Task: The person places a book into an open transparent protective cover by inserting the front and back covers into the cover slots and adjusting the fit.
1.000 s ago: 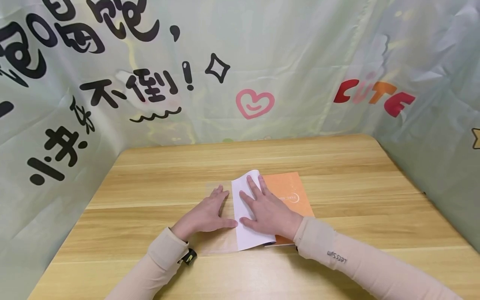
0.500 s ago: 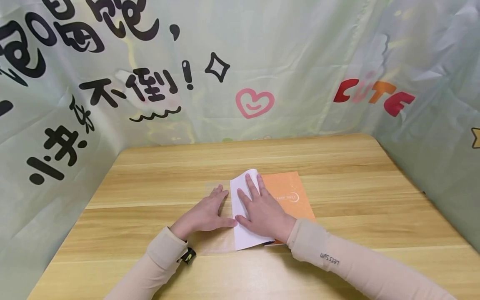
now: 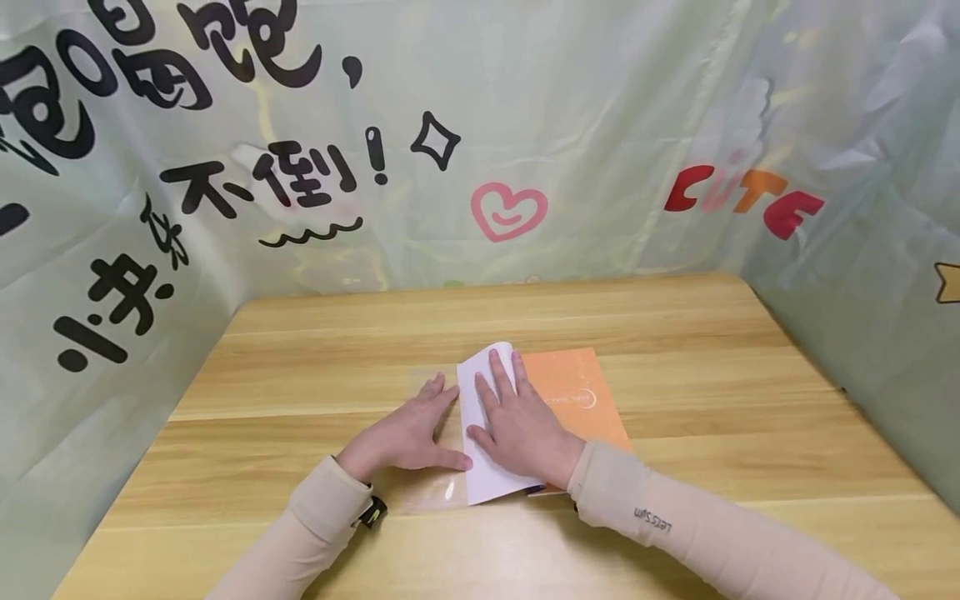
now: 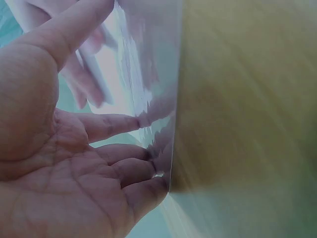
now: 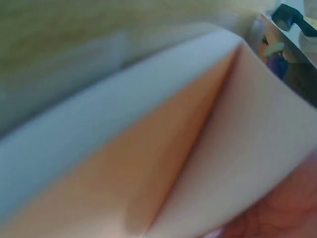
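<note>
A person's right hand [image 3: 521, 429], fingers spread apart, rests on a curled white paper sheet [image 3: 487, 485] next to an orange printed cover [image 3: 566, 372], just below the frame's centre. The left hand [image 3: 408, 433], thumb and fingers apart, touches a clear plastic sheet [image 3: 441, 497] on the wood-grain worktop [image 3: 300, 350] before me.

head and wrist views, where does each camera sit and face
Head: on the head, looking forward and down at the pale wooden table; left hand, right hand, beige cloth sleeves show.
Left wrist: on that wrist, facing a clear plastic sheet; both hands show.
Right wrist: on that wrist, facing a white paper flap and orange booklet cover; right hand partly shows.
Head and left wrist share both hands and the sheet.
</note>
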Motion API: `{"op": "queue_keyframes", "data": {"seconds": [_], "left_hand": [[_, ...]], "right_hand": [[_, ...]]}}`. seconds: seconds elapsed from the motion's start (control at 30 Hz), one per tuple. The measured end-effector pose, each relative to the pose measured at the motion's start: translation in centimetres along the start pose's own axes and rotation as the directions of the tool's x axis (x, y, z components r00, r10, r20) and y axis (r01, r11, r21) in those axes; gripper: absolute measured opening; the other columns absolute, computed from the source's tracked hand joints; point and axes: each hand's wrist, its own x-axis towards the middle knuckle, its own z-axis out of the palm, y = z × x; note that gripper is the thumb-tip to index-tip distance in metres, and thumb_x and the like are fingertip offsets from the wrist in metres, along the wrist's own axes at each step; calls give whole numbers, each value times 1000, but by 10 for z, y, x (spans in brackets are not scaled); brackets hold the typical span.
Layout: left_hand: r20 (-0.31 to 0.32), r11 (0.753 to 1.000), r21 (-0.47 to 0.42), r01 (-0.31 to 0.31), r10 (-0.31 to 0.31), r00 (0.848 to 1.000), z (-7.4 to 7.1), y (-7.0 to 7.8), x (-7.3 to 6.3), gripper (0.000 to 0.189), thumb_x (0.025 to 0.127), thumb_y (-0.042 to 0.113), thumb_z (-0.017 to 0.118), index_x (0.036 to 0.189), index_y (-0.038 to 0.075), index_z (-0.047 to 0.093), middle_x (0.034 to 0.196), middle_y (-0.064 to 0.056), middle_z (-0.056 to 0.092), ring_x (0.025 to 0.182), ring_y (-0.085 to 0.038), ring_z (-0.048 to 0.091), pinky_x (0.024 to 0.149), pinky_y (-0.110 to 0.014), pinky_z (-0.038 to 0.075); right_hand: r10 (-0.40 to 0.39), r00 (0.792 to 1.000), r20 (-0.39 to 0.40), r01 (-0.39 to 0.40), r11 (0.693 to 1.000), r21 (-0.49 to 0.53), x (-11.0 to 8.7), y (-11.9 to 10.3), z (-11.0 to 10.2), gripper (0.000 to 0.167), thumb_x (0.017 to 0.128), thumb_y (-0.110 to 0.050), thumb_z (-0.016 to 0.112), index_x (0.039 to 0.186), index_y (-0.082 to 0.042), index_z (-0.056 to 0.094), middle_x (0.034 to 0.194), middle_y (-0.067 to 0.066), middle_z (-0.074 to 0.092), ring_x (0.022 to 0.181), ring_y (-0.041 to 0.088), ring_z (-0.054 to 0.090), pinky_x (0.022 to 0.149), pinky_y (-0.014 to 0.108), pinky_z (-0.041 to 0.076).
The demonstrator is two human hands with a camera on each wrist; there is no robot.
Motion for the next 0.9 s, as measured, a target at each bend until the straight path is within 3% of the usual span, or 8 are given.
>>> {"op": "queue_keyframes", "data": {"seconds": [0.1, 0.17, 0.3, 0.43, 0.5, 0.57, 0.73, 0.9], "left_hand": [[4, 1000, 6, -5, 4, 1000, 0, -1, -1, 114, 88, 51, 87, 168, -3, 27, 178, -30, 8, 166, -47, 13, 133, -62, 24], [5, 1000, 6, -6, 6, 1000, 0, -1, -1, 114, 88, 52, 86, 168, -4, 27, 178, -30, 8, 167, -46, 13, 133, -62, 24], [7, 1000, 4, -7, 7, 1000, -2, -2, -3, 114, 88, 53, 85, 168, -3, 26, 178, -29, 8, 167, -45, 13, 133, -62, 24], [7, 1000, -8, -5, 5, 1000, -2, -2, -3, 114, 88, 53, 86, 168, -3, 27, 178, -28, 8, 167, -46, 13, 132, -62, 24], [7, 1000, -13, -5, 5, 1000, -2, -2, -3, 114, 88, 53, 86, 168, -2, 27, 179, -28, 9, 167, -46, 13, 133, -62, 24], [10, 1000, -12, -6, 6, 1000, -2, -3, -2, 114, 88, 54, 85, 168, -2, 26, 179, -28, 9, 167, -45, 13, 133, -62, 24], [7, 1000, -13, -13, 13, 1000, -2, -5, -2, 114, 88, 53, 86, 168, -3, 27, 178, -28, 9, 167, -44, 14, 132, -62, 24], [8, 1000, -15, -17, 17, 1000, -3, -8, -2, 114, 88, 54, 85, 168, -2, 26, 179, -27, 10, 167, -43, 14, 133, -62, 24]], "right_hand": [[2, 999, 33, -8, 987, 162, 0, 8, -4, 76, 112, -40, 53, 161, 14, 31, 174, 37, 10, 166, 50, 9, 134, 57, 21], [-17, 998, 68, -3, 959, 283, -1, 17, -9, 75, 113, -38, 51, 162, 13, 28, 176, 34, 3, 167, 47, 3, 134, 57, 21], [-142, 976, 168, 58, 904, 424, -3, 41, -20, 82, 110, -40, 56, 169, 5, 21, 178, 26, -10, 168, 41, -5, 135, 57, 18], [-211, 953, 218, 66, 846, 530, -2, 66, -29, 99, 102, -41, 73, 172, -4, 15, 180, 20, -9, 167, 36, 16, 132, 53, 29], [-223, 951, 212, 66, 821, 568, -2, 74, -31, 103, 98, -41, 79, 172, -4, 17, 180, 21, -5, 163, 36, 31, 128, 51, 37], [-230, 950, 209, 66, 806, 588, -2, 79, -31, 105, 95, -41, 83, 171, -5, 20, 180, 20, -3, 161, 36, 36, 126, 49, 40], [-235, 952, 196, 85, 818, 569, -3, 81, -27, 105, 93, -46, 84, 171, -7, 25, 180, 18, -2, 167, 38, 18, 132, 53, 31], [-247, 952, 181, 116, 838, 533, -2, 78, -24, 102, 95, -49, 81, 170, -7, 26, 181, 18, -1, 167, 39, 18, 132, 56, 29]]}}
